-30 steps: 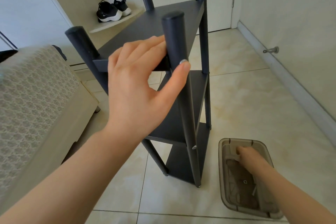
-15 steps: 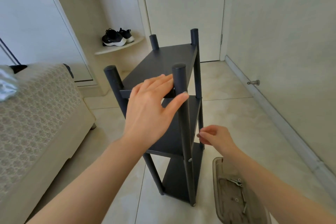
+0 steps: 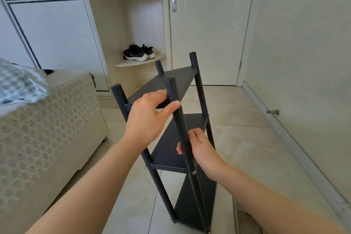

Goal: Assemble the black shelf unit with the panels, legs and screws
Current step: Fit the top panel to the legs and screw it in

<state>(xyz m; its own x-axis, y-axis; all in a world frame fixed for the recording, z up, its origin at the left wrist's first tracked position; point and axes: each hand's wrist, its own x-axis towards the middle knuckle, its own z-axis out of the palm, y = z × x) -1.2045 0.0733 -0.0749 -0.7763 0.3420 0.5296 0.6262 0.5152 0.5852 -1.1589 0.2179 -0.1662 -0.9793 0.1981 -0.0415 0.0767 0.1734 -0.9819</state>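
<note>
The 3-tier black shelf unit (image 3: 197,205) stands on the tiled floor (image 3: 237,148). The left hand (image 3: 146,118) lies nearly flat on its top panel (image 3: 176,80), thumb against the near right leg (image 3: 171,91), likely steadying it; the right hand (image 3: 201,150) wraps that leg lower down

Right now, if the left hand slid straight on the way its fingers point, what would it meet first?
The near right leg, most likely: the left hand lies on the top panel, fingertips seemingly almost at that leg already.

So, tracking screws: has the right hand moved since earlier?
Yes: right hand rose from the clear plastic tray to grip the black shelf unit's front leg.
</note>
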